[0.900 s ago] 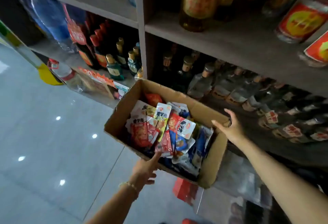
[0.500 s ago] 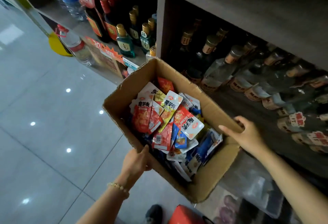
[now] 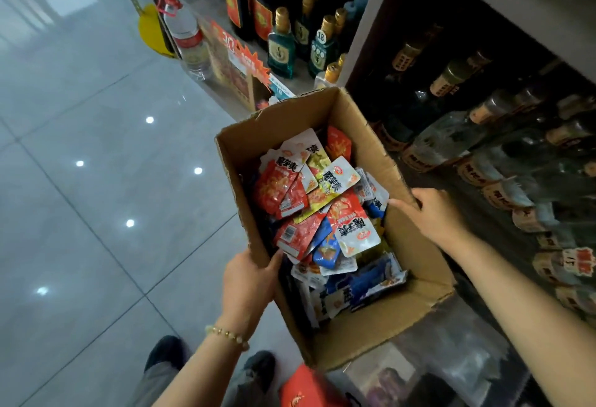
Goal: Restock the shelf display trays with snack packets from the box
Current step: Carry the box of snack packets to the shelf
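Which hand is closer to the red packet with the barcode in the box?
Left. The left hand grips the box wall right beside the red packet; the right hand holds the opposite wall.

Snack packets (image 3: pixel 322 213) lie in the box (image 3: pixel 283 116), with the left hand (image 3: pixel 248 281) on its left wall, the right hand (image 3: pixel 429 213) on its right wall and bottles (image 3: pixel 283 48) behind.
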The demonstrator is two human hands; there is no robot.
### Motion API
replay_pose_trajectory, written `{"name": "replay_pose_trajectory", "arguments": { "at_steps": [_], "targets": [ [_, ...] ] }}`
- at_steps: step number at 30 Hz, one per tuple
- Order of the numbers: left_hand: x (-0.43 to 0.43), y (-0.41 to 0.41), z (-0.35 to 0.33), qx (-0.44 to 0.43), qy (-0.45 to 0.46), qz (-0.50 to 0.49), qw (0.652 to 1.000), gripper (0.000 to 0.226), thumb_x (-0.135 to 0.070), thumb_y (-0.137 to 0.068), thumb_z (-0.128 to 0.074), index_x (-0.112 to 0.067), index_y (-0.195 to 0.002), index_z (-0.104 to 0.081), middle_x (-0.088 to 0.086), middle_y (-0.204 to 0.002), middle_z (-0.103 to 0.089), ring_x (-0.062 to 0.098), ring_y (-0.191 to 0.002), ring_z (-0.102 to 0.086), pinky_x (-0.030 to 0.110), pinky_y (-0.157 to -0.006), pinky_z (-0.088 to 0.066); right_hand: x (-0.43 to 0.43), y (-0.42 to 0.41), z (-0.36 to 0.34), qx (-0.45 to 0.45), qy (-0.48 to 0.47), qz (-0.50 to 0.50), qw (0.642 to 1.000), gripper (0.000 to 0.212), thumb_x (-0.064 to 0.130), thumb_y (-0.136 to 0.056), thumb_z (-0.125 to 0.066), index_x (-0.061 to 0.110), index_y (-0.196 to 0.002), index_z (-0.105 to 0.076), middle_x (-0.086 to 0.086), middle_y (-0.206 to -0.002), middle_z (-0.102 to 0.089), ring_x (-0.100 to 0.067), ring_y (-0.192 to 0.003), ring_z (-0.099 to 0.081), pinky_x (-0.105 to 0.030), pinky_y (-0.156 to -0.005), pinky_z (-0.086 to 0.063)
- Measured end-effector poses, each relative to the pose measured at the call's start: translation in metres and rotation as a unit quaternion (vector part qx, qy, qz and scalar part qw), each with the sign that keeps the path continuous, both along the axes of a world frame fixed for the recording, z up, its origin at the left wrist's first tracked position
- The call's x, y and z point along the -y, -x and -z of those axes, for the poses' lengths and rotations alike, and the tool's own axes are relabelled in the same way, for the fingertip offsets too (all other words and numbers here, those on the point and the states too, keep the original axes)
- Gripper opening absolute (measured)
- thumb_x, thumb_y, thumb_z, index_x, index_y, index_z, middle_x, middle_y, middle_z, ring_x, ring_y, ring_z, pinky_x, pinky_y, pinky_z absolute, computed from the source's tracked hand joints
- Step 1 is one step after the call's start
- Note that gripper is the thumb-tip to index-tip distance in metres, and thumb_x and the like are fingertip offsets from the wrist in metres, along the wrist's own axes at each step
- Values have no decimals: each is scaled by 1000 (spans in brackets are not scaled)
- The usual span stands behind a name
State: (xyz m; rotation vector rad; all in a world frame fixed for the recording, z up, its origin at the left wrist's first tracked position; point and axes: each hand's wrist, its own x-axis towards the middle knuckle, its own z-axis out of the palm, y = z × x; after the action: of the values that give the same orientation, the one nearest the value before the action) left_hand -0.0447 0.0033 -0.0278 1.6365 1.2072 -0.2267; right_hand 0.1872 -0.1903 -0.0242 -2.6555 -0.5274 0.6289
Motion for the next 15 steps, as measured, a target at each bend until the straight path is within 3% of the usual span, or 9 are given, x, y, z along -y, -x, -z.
{"name": "replay_pose_trajectory", "arguments": {
  "at_steps": [2,6,10,13,15],
  "targets": [
    [-6,7,7,-23,-6,-8,1000,29,-34,-91,-60,-10,-75,-65,4,-68,-69,23,-62,-67,39,-62,-58,-2,6,-4,6,-1,-13,1000,43,39,-88,-63,-1,-72,-61,-20,-64,-58,-33,-59,-54,-43,-54,-41],
    [-27,38,14,15,43,-31,998,30,-29,-90,-62,0,-83,-66,10,-72,-71,23,-60,-69,41,-59,-59,-9,32,-18,20,-16,-39,999,48,37,-87,-66,-2,-61,-54,-8,-51,-43,-21,-48,-42,-34,-50,-29],
    [-63,77,1,48,62,-50,996,53,-46,-76,-65,6,-80,-64,20,-71,-70,35,-66,-69,52,-61,-57,-21,76,-41,27,-42,-39,998,53,32,-86,-68,11,-48,-39,2,-44,-29,-15,-45,-31,-32,-50,-22],
    [-87,122,-31,52,79,-48,994,32,-19,-90,-63,6,-71,-62,12,-57,-65,21,-50,-62,35,-49,-51,-39,135,-65,1,-68,-19,998,56,26,-86,-69,20,-46,-31,7,-39,-24,-12,-44,-28,-30,-50,-20],
    [-103,158,-55,52,88,-46,994,29,-14,-93,-60,5,-71,-63,14,-56,-65,20,-48,-61,30,-47,-47,-49,178,-74,-47,-90,3,995,53,27,-87,-67,19,-47,-35,7,-40,-27,-11,-45,-29,-29,-52,-19]
  ]
}}
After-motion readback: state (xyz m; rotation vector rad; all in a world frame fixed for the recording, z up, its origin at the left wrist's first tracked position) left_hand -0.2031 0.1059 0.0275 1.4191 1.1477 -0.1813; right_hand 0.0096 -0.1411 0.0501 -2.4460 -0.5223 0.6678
